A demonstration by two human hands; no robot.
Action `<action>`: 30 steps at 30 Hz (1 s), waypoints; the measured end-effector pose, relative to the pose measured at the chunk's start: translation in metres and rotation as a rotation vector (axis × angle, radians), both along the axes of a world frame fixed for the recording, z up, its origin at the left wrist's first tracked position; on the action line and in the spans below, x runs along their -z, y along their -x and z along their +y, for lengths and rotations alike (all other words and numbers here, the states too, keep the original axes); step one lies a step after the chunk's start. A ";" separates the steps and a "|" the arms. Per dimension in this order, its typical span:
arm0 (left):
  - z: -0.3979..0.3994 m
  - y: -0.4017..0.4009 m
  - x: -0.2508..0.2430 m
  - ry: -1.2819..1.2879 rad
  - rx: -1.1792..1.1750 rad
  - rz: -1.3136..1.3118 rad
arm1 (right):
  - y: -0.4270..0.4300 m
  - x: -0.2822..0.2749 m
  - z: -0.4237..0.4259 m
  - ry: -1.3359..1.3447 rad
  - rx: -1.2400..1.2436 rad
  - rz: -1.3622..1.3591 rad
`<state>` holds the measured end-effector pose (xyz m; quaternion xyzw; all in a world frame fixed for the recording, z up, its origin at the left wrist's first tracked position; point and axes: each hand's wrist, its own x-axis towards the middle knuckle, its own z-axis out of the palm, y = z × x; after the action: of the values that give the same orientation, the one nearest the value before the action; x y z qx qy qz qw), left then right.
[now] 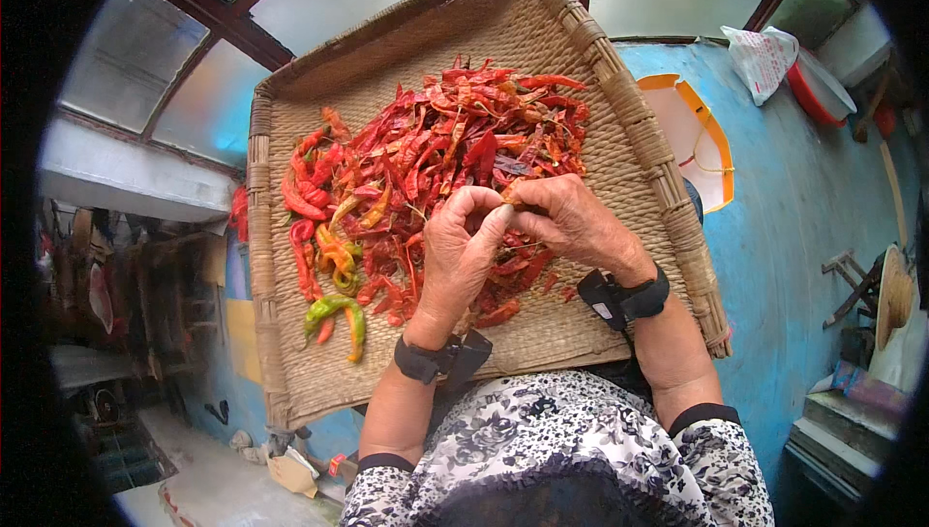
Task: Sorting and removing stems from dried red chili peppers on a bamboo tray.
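Observation:
A woven winnowing basket (624,338) lies before me with a heap of dried red chili peppers (450,142) in it. My left hand (461,255) and my right hand (584,222) meet over the near side of the heap. Between their fingertips they pinch a small orange-brown dried chili (514,191), mostly hidden by the fingers. Fresher red chilies (303,197) lie on the heap's left side. Below them are curled yellow-orange peppers (336,255) and a green-yellow pepper (337,309). Each wrist wears a black strap with a small device.
Framed window panes (406,4) stand beyond the basket. On the blue floor (784,237) at right rests an orange-rimmed container (715,142). Farther right are a red basin (820,91), a plastic bag (760,59) and a straw hat (896,295). Dark shelving (131,287) is at left.

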<state>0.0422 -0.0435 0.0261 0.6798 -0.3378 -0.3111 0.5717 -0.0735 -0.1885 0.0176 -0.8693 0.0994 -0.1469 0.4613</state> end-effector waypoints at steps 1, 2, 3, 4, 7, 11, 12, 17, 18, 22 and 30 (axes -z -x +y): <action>0.001 0.000 0.001 0.010 -0.014 0.029 | 0.002 0.000 -0.002 -0.049 -0.009 -0.067; 0.002 -0.001 0.001 0.021 -0.025 0.059 | 0.005 -0.001 -0.007 -0.094 -0.001 -0.069; 0.002 -0.002 0.002 0.019 -0.039 0.102 | 0.008 -0.003 -0.012 -0.139 0.008 -0.070; 0.002 -0.005 0.002 0.005 -0.028 0.134 | 0.012 -0.004 -0.017 -0.193 0.047 -0.129; -0.007 -0.011 0.003 0.023 -0.077 -0.179 | 0.029 -0.009 -0.040 -0.560 0.243 -0.187; -0.029 -0.020 0.005 -0.056 0.134 -0.839 | 0.036 -0.004 -0.066 -1.574 0.281 -0.827; -0.033 -0.017 0.007 -0.110 0.165 -0.909 | 0.037 -0.002 -0.069 -1.858 0.219 -1.025; -0.058 -0.015 0.018 -0.295 0.172 -1.194 | 0.028 0.006 -0.058 -1.423 0.095 -0.681; -0.059 -0.017 0.018 -0.333 0.171 -1.226 | 0.027 0.005 -0.052 -1.289 0.172 -0.559; -0.041 -0.030 0.008 -0.209 0.048 -0.992 | 0.015 0.001 -0.034 -0.817 0.300 -0.243; -0.002 -0.016 -0.005 0.111 -0.051 0.248 | -0.002 -0.001 0.004 -0.400 0.030 -0.098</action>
<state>0.0585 -0.0459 0.0309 0.6118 -0.2640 -0.3591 0.6534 -0.0717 -0.1843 0.0189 -0.7507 0.1168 -0.1731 0.6268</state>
